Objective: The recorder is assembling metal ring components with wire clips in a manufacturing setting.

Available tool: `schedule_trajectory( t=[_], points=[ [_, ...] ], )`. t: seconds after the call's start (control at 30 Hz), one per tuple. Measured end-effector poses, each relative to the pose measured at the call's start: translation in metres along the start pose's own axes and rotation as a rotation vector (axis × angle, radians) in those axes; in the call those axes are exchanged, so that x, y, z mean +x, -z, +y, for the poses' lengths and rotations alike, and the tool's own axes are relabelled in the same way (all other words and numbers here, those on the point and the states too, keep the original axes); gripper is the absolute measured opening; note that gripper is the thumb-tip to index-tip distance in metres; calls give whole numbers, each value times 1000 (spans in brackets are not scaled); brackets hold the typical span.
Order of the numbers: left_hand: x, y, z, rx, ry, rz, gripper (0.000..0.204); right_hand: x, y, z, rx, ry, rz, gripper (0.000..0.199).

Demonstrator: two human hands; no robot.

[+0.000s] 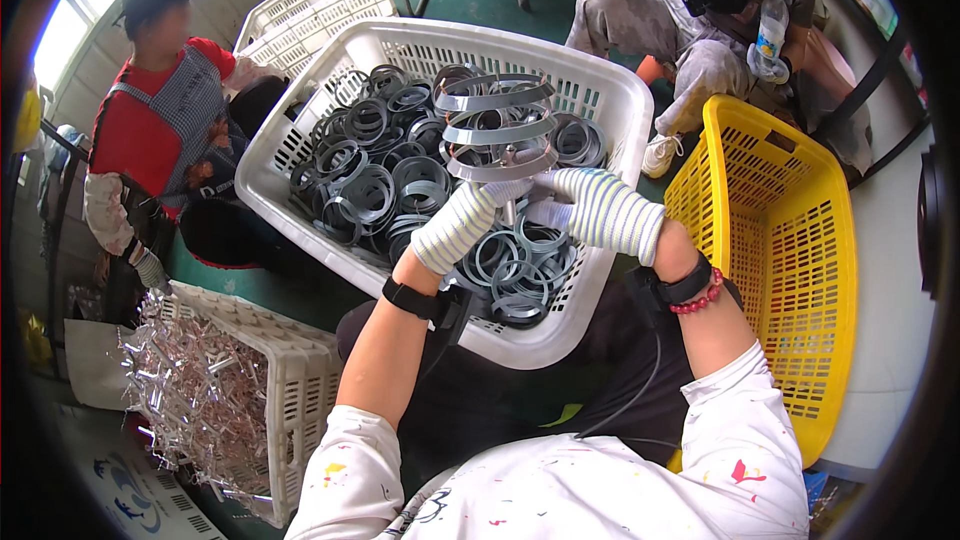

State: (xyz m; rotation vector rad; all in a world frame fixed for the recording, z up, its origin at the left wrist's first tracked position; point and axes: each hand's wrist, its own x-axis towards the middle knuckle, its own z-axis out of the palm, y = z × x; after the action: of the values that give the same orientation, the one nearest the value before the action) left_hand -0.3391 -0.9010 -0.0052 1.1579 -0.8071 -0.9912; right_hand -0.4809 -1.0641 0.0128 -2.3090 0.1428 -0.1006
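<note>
Green floor beneath. Gloved left hand (455,228) and right hand (600,210), close together, both grip stacked grey metal bands (497,128) over white perforated basket (600,80); yellow basket (800,240) right.

Striped white gloves cover the left hand (457,227) and right hand (603,210) above grey metal rings (380,180) in a white basket (600,80); a yellow basket (790,240) sits beside, red bead bracelet (700,300) at the wrist.

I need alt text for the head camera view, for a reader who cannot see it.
Two gloved hands, left hand and right hand, hold a stack of grey metal bands over a white basket full of grey metal rings. An empty yellow basket stands at the right, a white crate of small metal parts at the left.
</note>
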Motion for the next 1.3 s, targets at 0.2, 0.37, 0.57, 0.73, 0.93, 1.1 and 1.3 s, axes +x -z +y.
schedule_trajectory(
  t=[0.2, 0.37, 0.57, 0.73, 0.93, 1.1, 1.3],
  points=[
    [0, -3, -5, -49, 106, -73, 29, 17, -48, 33, 572, 54, -30, 28],
    [-6, -20, 6, -115, 80, -156, 39, -1, -29, 5, 281, 21, 129, 26],
    [-4, -6, -10, 144, -108, -232, 58, -69, 88, -50, 391, -172, 475, 29],
    [-1, -25, -18, 275, 59, -271, 54, -251, 151, 16, 189, -250, 964, 42],
    [-6, -26, -54, 577, 320, -418, 47, -458, 36, 182, 375, -1446, 676, 40],
    [-18, -21, -57, 716, 478, -386, 46, -522, -115, 356, 315, -1748, 36, 69],
    [-12, -50, -35, 855, 510, -370, 40, -556, -198, 430, 56, -1663, -303, 53]
  ],
)
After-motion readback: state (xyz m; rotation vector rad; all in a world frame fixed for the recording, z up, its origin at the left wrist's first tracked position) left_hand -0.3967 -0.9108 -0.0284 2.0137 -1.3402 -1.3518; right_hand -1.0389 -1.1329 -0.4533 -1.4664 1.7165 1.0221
